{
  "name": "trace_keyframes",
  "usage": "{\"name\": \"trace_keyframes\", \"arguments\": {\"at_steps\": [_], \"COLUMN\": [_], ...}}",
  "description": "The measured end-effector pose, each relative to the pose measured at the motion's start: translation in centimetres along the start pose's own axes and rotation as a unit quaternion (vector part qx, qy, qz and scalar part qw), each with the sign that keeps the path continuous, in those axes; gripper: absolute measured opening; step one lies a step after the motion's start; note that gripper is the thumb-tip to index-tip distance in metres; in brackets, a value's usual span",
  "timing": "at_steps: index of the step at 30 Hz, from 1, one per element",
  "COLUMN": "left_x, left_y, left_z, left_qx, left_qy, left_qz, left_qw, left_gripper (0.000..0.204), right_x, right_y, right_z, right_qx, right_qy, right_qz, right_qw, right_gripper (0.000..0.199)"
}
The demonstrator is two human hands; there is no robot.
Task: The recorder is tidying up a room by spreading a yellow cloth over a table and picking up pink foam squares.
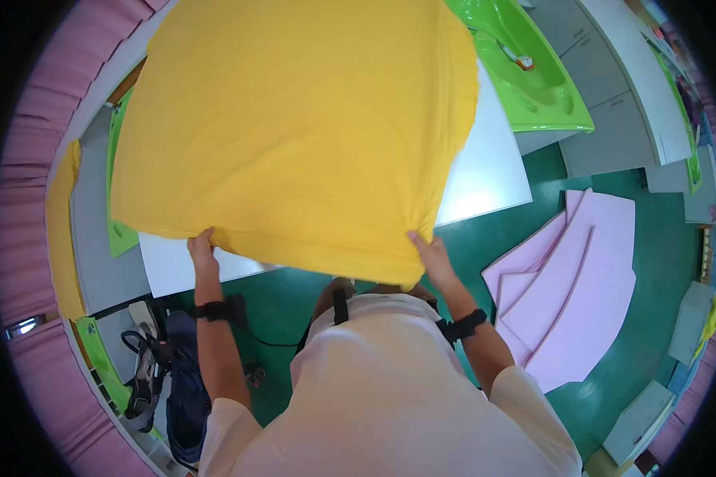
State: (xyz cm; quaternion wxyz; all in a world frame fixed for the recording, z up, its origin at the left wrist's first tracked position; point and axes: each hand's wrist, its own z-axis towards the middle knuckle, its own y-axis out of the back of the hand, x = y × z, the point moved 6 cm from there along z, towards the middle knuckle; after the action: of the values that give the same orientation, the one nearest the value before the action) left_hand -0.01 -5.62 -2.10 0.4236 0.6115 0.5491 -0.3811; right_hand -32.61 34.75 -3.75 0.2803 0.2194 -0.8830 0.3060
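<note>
A large yellow cloth is spread out in front of me, covering most of a white table. My left hand is closed on its near edge toward the left, thumb on top. At the near right corner my right hand pinches the cloth, and folds gather toward that grip. Between the two hands the near edge hangs slightly past the table's front, close to my body. The fingers under the fabric are partly hidden.
A green basin with a shower head stands far right, before white cabinets. Pink folded mats lie on the green floor at right. Dark bags sit low at left, near pink curtains.
</note>
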Motion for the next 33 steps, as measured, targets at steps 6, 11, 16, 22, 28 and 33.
{"name": "trace_keyframes", "arguments": {"at_steps": [6, 11, 16, 22, 28, 33], "left_x": [-0.9, -5.3, -15.6, -10.2, 0.3, 1.9], "left_y": [4.0, 10.2, 10.6, 17.6, 22.8, 19.5], "left_z": [12.7, 23.3, 16.8, -2.9, -9.2, -6.8], "left_qx": [0.035, 0.037, 0.017, 0.139, 0.065, 0.077], "left_qy": [-0.01, -0.137, -0.307, -0.1, 0.051, 0.099], "left_qz": [0.139, 0.268, 0.442, 0.094, -0.056, -0.311], "left_qw": [0.99, 0.953, 0.843, 0.981, 0.995, 0.942], "left_gripper": [0.035, 0.035, 0.054, 0.016, 0.016, 0.039], "right_x": [-7.6, -11.4, -15.5, -20.8, -24.7, -18.5], "right_y": [-6.8, -19.7, -32.7, -45.9, -49.4, -39.6], "right_z": [0.0, 1.9, 4.3, 11.9, 13.3, 10.2], "right_qx": [0.13, 0.247, 0.286, 0.297, 0.33, 0.321], "right_qy": [-0.046, -0.126, -0.167, -0.183, -0.223, -0.222], "right_qz": [-0.107, -0.154, 0.004, 0.072, -0.086, -0.244], "right_qw": [0.985, 0.948, 0.944, 0.934, 0.913, 0.888], "right_gripper": [0.053, 0.063, 0.053, 0.047, 0.046, 0.035]}}
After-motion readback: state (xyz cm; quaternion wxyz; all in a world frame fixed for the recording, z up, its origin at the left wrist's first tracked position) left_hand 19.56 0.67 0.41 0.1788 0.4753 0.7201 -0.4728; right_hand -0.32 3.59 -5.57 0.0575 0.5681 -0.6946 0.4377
